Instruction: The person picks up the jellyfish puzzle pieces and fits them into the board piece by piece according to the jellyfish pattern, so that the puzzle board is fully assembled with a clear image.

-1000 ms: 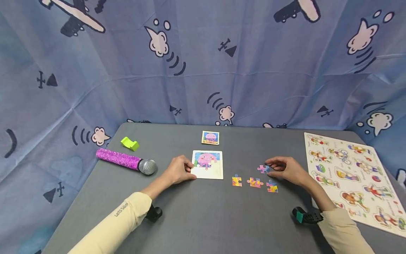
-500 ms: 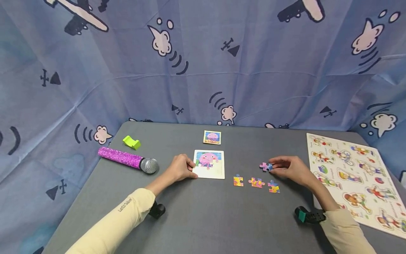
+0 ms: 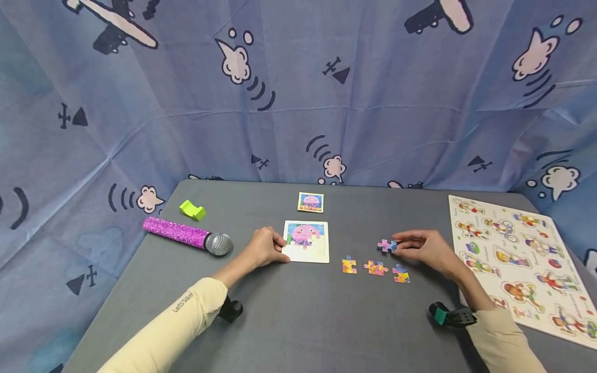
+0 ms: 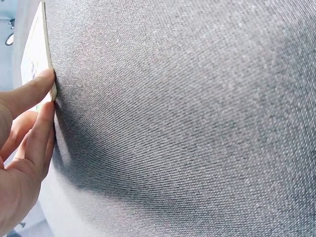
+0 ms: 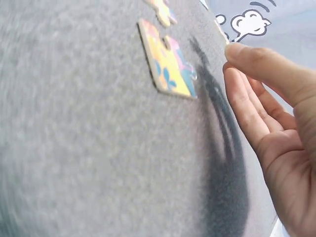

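So, left hand (image 3: 263, 247) pinching the puzzle board (image 3: 312, 255) by its edge | right hand (image 3: 425, 250) pinching a pink-blue piece (image 3: 385, 245) | three loose pieces (image 3: 374, 268) near that hand

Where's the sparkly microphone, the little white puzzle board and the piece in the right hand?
Microphone (image 3: 184, 235), head view: purple handle.
Puzzle board (image 3: 311, 254), head view: bare part.
Puzzle piece (image 3: 384, 246), head view: pink part.
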The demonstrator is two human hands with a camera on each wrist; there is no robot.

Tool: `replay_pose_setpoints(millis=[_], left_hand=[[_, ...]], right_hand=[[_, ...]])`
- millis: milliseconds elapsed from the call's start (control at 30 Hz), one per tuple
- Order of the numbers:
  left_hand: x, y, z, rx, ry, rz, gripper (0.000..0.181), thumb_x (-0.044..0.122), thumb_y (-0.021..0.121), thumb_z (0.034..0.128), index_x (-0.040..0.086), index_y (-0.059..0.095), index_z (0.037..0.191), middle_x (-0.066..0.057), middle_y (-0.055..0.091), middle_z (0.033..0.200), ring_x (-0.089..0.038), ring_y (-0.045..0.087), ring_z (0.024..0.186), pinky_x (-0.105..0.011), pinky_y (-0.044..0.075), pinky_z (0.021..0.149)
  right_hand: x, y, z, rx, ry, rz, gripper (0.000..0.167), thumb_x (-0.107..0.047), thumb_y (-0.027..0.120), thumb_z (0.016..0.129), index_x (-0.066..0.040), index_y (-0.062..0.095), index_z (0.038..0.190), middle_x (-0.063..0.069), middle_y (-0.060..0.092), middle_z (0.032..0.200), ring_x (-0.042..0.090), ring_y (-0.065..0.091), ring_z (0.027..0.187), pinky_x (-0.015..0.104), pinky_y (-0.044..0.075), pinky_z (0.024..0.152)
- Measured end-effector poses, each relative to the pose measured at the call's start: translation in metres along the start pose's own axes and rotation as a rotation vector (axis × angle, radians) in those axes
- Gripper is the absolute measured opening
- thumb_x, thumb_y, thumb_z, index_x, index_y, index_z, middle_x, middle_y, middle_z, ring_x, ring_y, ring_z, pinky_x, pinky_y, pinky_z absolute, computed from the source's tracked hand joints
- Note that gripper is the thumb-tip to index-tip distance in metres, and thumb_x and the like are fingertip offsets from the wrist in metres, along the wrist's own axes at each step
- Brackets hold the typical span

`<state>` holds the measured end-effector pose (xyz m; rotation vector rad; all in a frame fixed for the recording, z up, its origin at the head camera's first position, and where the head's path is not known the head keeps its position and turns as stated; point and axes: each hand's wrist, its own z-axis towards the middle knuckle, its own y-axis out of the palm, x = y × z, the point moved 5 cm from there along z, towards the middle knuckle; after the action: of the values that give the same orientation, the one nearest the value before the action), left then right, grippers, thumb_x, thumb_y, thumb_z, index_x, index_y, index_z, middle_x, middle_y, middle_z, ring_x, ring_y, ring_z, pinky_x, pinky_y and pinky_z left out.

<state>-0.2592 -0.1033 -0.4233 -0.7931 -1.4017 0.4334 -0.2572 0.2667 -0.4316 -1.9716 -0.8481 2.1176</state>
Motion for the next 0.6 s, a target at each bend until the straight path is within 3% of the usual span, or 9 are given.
replay_pose_setpoints(millis=[600], left_hand=[[0.001,-0.001,-0.002,0.023,0.031,0.005,0.031,0.003,0.090,0.0589,-0.003,0.073,0.083,-0.005,0.057,0.079,-0.011,0.059,0.068,-0.017,0.049,0.060]], right_hand=[[-0.008,0.022,0.014,-0.045,-0.011,0.059,0.044,-0.009,0.075,0.082,0.010,0.060,0.118,0.022,0.067,0.105,0.007,0.066,0.086,0.023,0.054,0.069]])
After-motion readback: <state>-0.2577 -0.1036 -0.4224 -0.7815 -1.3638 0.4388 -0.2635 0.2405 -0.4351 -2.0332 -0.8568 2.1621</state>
